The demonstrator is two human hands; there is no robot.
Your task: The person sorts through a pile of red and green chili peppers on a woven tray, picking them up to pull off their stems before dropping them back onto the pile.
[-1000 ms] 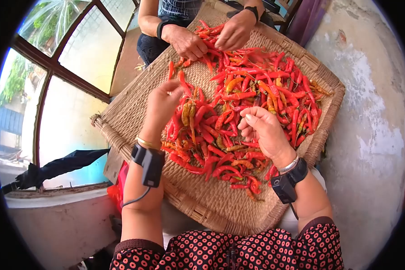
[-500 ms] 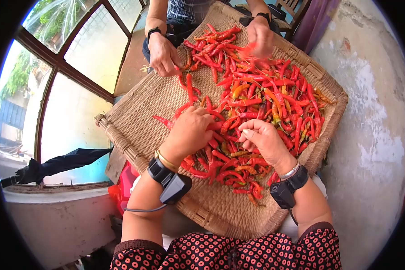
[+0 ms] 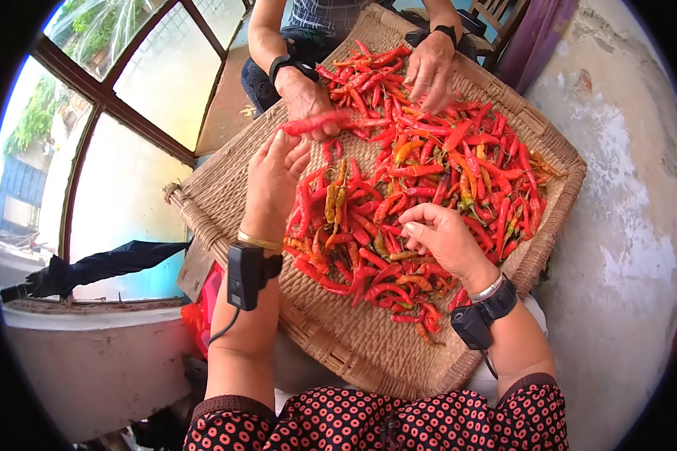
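My left hand (image 3: 271, 177) is raised over the left side of the pile, thumb up and fingers curled. At its fingertips is a red chili pepper (image 3: 317, 122), blurred by motion, which passes in front of a co-worker's hand (image 3: 305, 94). My right hand (image 3: 444, 237) hovers over the pile's near right part, thumb and forefinger pinched; whatever is between them is too small to make out. Under both hands, a heap of red chili peppers (image 3: 417, 171), some orange or brownish, lies on a woven tray (image 3: 368, 349).
Across the tray sits a co-worker, whose other hand (image 3: 432, 71) is over the far peppers. A folded dark umbrella (image 3: 116, 263) lies along the window ledge at left. A worn wall (image 3: 609, 188) stands close on the right. A wooden chair (image 3: 493, 26) is behind.
My left hand has moved up and left from the pile, with a red chili pepper at its fingertips. My right hand stays nearly still. The co-worker's hand at left has moved right.
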